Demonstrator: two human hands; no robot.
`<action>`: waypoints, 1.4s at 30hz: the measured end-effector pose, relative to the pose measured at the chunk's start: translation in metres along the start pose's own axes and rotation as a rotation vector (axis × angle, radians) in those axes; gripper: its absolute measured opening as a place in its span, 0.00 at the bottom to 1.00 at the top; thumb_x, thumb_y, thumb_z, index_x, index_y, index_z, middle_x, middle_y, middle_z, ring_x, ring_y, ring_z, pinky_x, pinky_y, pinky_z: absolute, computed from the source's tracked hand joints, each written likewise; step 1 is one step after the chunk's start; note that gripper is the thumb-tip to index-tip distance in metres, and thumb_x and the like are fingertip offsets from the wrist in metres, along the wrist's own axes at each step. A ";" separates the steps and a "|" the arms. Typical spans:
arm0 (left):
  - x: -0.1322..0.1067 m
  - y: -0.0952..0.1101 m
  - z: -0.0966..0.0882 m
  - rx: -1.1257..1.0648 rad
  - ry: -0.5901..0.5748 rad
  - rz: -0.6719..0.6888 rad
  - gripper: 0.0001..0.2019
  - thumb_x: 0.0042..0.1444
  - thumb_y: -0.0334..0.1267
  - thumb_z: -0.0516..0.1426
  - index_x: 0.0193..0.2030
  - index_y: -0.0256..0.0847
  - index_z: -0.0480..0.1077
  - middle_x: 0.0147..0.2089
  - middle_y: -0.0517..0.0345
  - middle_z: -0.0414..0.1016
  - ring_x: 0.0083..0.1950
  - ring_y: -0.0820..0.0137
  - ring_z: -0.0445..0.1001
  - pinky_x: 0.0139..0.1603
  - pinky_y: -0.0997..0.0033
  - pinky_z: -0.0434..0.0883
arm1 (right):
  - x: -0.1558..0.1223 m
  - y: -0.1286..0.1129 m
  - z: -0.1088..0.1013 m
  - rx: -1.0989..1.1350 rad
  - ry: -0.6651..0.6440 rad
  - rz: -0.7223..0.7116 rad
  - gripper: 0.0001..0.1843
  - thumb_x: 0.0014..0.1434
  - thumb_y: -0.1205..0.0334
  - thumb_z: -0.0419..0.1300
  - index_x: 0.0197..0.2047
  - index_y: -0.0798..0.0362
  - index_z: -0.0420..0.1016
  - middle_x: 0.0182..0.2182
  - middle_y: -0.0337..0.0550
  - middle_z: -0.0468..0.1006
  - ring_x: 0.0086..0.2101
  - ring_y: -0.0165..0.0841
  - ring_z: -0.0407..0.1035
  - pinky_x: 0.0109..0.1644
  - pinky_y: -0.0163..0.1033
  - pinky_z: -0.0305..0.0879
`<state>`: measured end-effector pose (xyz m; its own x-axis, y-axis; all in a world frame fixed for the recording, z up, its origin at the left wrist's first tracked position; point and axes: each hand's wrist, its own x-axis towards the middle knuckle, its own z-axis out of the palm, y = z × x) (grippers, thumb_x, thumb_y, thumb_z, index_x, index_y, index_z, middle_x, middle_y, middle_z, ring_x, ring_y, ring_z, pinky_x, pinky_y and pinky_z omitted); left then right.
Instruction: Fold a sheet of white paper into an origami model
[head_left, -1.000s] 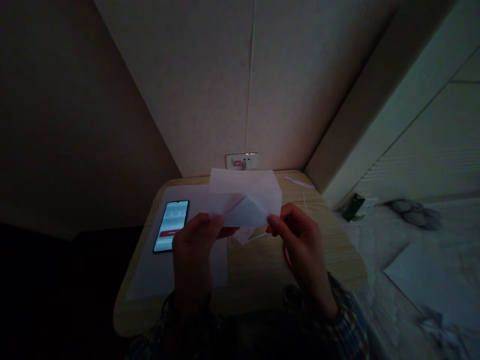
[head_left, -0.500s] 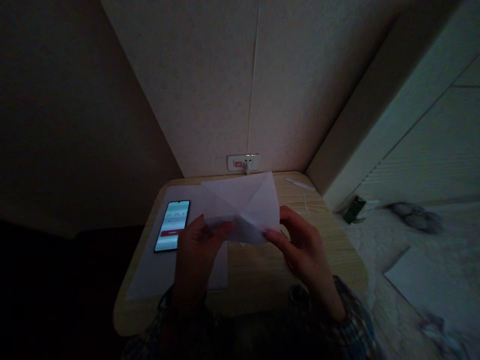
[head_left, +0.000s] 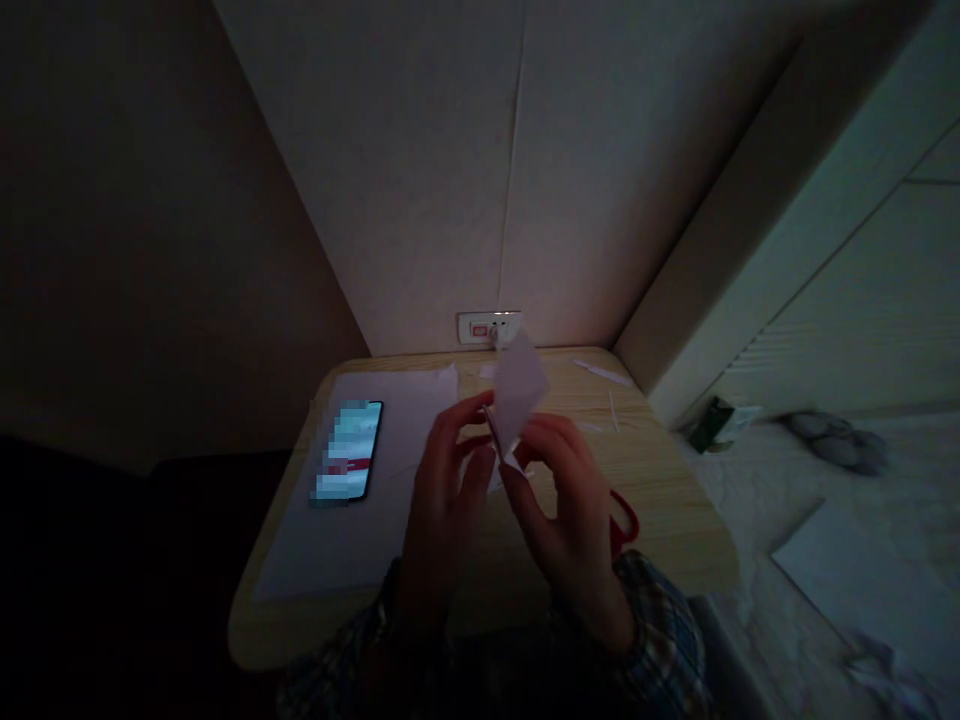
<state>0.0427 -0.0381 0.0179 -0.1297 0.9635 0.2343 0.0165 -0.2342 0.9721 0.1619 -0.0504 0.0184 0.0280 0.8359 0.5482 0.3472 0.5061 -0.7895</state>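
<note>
A folded sheet of white paper point(head_left: 519, 385) is held up over the table, turned nearly edge-on at its lower part. My left hand point(head_left: 454, 480) pinches its near left edge, with the fingers bent around it. On the other side my right hand point(head_left: 562, 485) grips the lower right of the paper between thumb and fingers. Just beyond my right hand, red-handled scissors point(head_left: 624, 520) lie on the table, partly hidden by that hand. A stack of white paper point(head_left: 405, 420) lies to the left, with a lit phone point(head_left: 351, 450) on top of it.
The pale wooden table point(head_left: 667, 500) stands against the wall, below a socket point(head_left: 489, 328) with a plug in it. Thin paper strips point(head_left: 602, 372) lie at the back right. On the bed at right are a green box point(head_left: 711, 425), a grey item point(head_left: 836, 442) and a white sheet point(head_left: 862, 560).
The paper has been swung from facing me broadly to nearly upright and edge-on. My hands have come closer together, the left one moving right. More of the scissors now shows.
</note>
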 end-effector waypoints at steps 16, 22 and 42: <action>-0.002 0.002 -0.013 -0.225 0.050 -0.469 0.19 0.54 0.48 0.66 0.47 0.37 0.76 0.42 0.50 0.85 0.38 0.58 0.85 0.34 0.67 0.81 | 0.015 0.014 -0.025 -0.137 0.153 0.073 0.15 0.62 0.65 0.63 0.52 0.47 0.73 0.48 0.46 0.75 0.43 0.37 0.69 0.41 0.43 0.67; -0.005 0.021 -0.009 -0.106 0.093 -0.483 0.15 0.53 0.42 0.66 0.44 0.39 0.71 0.34 0.58 0.82 0.22 0.68 0.81 0.21 0.77 0.75 | 0.018 0.011 -0.022 -0.072 0.173 0.028 0.04 0.62 0.67 0.61 0.37 0.47 0.73 0.34 0.39 0.76 0.37 0.36 0.69 0.38 0.41 0.65; -0.006 0.030 -0.003 0.039 0.092 -0.265 0.08 0.55 0.39 0.64 0.40 0.40 0.77 0.36 0.57 0.85 0.37 0.63 0.84 0.38 0.70 0.80 | 0.008 0.005 -0.018 -0.311 -0.002 -0.251 0.12 0.62 0.65 0.62 0.49 0.45 0.73 0.47 0.46 0.73 0.46 0.42 0.67 0.47 0.48 0.67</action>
<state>0.0414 -0.0508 0.0452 -0.2244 0.9741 -0.0283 0.0083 0.0310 0.9995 0.1806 -0.0449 0.0232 -0.0953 0.6950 0.7127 0.6104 0.6063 -0.5097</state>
